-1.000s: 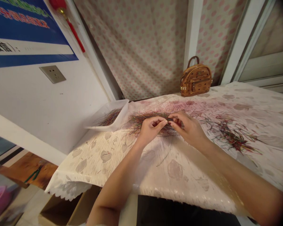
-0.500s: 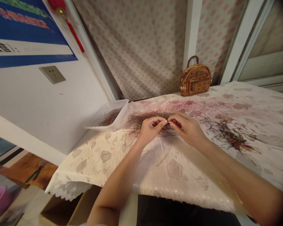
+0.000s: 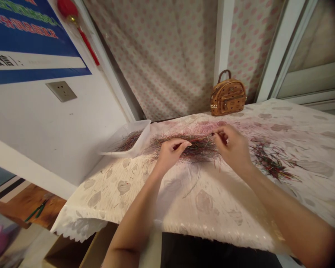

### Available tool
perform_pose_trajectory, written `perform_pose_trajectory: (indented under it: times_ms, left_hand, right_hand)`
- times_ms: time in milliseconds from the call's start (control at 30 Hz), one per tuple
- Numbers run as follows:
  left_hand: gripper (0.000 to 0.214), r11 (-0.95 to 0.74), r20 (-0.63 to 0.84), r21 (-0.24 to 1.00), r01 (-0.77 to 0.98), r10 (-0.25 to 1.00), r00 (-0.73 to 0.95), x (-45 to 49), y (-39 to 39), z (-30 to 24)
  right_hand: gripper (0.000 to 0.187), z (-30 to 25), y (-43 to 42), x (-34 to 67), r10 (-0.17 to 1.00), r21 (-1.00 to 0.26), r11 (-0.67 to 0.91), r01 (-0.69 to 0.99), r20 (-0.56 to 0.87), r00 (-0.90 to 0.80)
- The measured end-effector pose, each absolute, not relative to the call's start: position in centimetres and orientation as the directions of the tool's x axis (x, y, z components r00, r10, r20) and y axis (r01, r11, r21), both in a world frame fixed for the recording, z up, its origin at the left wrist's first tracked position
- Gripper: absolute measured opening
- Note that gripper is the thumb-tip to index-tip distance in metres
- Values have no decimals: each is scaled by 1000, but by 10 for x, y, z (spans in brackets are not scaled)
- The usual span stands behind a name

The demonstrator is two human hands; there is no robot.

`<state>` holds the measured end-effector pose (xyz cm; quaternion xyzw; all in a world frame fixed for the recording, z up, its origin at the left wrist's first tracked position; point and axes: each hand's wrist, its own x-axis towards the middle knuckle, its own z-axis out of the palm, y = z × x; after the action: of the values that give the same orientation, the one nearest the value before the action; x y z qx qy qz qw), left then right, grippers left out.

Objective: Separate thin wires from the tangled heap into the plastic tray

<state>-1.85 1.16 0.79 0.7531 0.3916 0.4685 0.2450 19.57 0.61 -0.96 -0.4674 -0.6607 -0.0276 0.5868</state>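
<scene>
A tangled pile of thin red, green and brown wire strands (image 3: 195, 146) lies on the cloth-covered table (image 3: 212, 201). My left hand (image 3: 169, 152) rests on the pile's left part, fingers curled and pinching strands. My right hand (image 3: 233, 148) is at the pile's right end, thumb and fingers pinched on a thin strand drawn out toward the right. A second, looser heap of strands (image 3: 270, 160) lies to the right of my right hand. A clear plastic tray (image 3: 128, 141) holding more strands sits at the pile's left.
A small brown handbag (image 3: 228, 96) stands at the back of the table against a dotted curtain. A white wall with a socket (image 3: 61, 91) and a blue poster is on the left. Green pliers (image 3: 36, 210) lie on a wooden surface below left.
My right hand has moved right and slightly up, away from my left hand, pulling a strand out of the pile. The camera view shifted slightly.
</scene>
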Motion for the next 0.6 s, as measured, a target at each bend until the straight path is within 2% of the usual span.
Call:
perform_pose_trajectory:
  times_ms: [167,333,433,600]
  left_hand:
    - [25,-532,512,675,512,837,195,-48,-2,25]
    - [26,-444,490,600,666,861,133,-86,-23,48]
    - [26,-365,551,582,727,834,-21,-118,-25,61]
    - [28,-143,616,621,771,698,-366,-184,-1,80]
  right_hand:
    - [3,-7,9,204,546,-565,494,661,793,270]
    - [5,-6,2,194,601,-564,549,617,779,178]
    - [9,-8,1,190,650,-576,573,583,752,105]
    - [11,-11,3,189,646,-532,596,602,763,34]
